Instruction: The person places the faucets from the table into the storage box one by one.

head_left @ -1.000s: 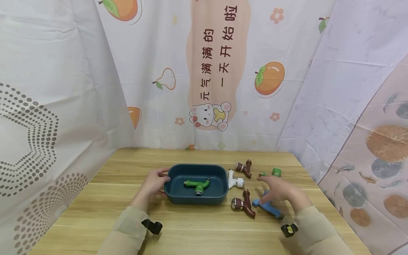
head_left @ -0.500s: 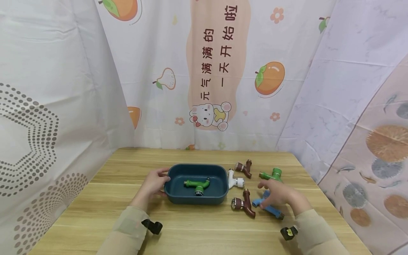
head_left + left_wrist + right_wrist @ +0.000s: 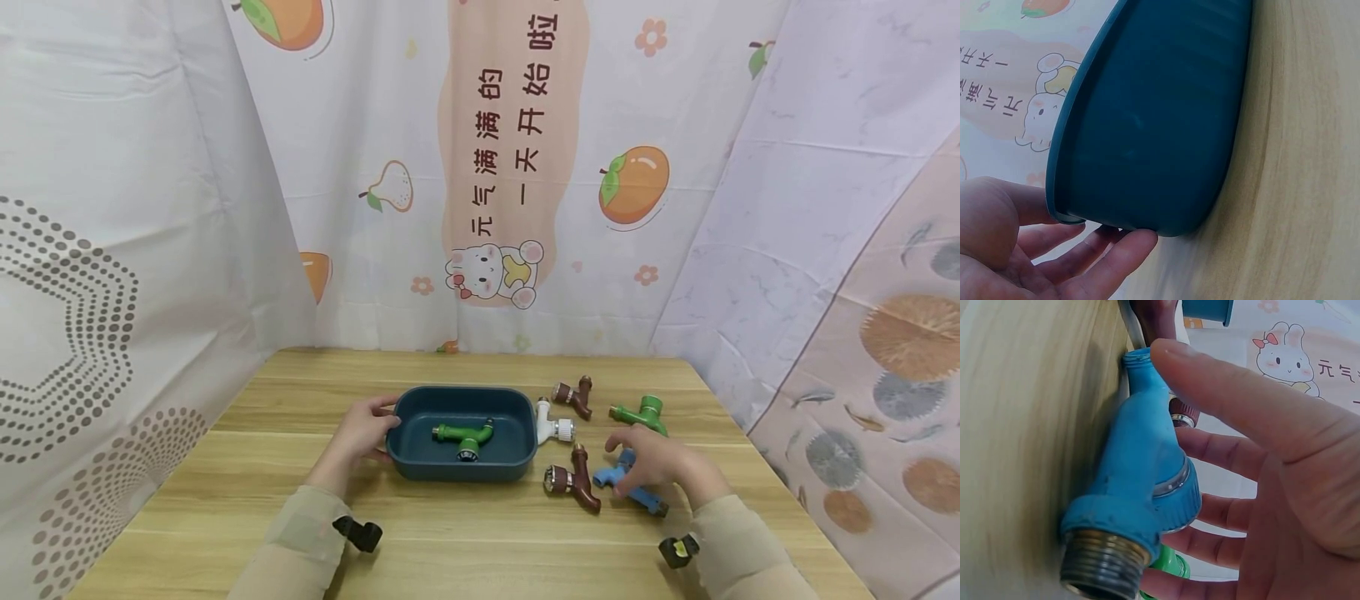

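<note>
- Blue tap (image 3: 643, 498): lies on the table (image 3: 480, 521) at the near right, long axis slanting from its spout at the left to its threaded end at the near right, round knob on the far side.
- Maroon tap (image 3: 582, 483): just left of the blue one, its body slanting roughly near to far.
- Right hand (image 3: 654, 460): directly over the blue tap and much the nearer hand to it. The thumb is on the near side by the spout, the fingers spread beyond the knob, so the hand straddles the tap across its length. The spread is wide, with no firm hold visible; whether the thumb touches cannot be told.
- Dark teal tray (image 3: 463, 473): left of the taps, long side running left to right, a green tap (image 3: 467, 434) inside.
- Left hand (image 3: 360, 429): holds the tray's left end, thumb at the rim, fingers against the outer wall.
- White tap (image 3: 546, 427): just beside the tray's right end.
- Second green tap (image 3: 649, 411): just beyond the right hand.
- Second maroon tap (image 3: 577, 395): at the far right.
</note>
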{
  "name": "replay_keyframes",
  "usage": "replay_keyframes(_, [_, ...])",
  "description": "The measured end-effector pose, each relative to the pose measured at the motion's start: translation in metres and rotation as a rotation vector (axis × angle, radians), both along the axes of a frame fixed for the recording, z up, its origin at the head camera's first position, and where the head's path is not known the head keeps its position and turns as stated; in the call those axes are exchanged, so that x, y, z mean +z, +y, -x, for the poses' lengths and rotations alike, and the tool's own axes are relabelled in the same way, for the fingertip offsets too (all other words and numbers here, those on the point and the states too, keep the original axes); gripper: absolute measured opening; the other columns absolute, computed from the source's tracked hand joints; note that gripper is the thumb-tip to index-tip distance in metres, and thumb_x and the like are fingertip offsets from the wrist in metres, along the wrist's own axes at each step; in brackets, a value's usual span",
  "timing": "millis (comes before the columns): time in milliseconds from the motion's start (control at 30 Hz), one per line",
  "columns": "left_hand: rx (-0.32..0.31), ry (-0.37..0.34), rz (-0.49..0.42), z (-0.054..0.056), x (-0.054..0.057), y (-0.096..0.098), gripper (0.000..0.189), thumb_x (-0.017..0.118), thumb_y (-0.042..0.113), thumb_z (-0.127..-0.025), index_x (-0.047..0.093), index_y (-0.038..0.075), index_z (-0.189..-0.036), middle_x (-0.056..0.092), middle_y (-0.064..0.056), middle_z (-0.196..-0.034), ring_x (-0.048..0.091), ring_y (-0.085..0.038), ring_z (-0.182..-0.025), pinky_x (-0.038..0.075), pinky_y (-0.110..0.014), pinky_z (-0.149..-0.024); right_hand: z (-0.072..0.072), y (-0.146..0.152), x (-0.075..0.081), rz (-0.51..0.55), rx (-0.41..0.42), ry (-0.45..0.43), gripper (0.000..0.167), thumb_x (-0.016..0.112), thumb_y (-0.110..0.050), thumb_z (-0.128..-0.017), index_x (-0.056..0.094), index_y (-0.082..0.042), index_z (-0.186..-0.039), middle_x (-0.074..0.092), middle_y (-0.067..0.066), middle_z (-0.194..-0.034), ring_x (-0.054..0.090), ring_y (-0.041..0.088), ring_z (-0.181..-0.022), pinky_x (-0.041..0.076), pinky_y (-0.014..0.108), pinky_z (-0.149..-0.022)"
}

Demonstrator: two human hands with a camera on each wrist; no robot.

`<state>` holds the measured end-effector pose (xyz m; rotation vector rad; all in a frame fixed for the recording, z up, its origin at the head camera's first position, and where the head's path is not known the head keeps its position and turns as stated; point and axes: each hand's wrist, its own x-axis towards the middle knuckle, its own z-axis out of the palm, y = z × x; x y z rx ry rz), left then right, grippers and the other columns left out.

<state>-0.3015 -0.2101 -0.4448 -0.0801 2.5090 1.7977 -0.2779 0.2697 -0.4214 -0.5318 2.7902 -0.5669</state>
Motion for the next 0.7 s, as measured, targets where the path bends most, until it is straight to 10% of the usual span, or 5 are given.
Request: replay_keyframes(700, [0.003, 0.000, -0.019, 0.0018, -0.0017, 0.0004, 0.046, 0.058, 0.003, -0.099, 0.055, 0.004, -0.144, 0.060, -0.028, -0.129, 0.066, -0.039, -0.102, 0.061, -0.049, -0.055, 0.0007, -0.0008, -0.0078, -0.041, 0.013, 0.017, 0.041, 0.095, -0.015, -0.067, 0.067, -0.022, -0.097, 0.055, 0.007, -0.108, 0.049, 0.024, -0.091, 0.048, 0.044, -0.078])
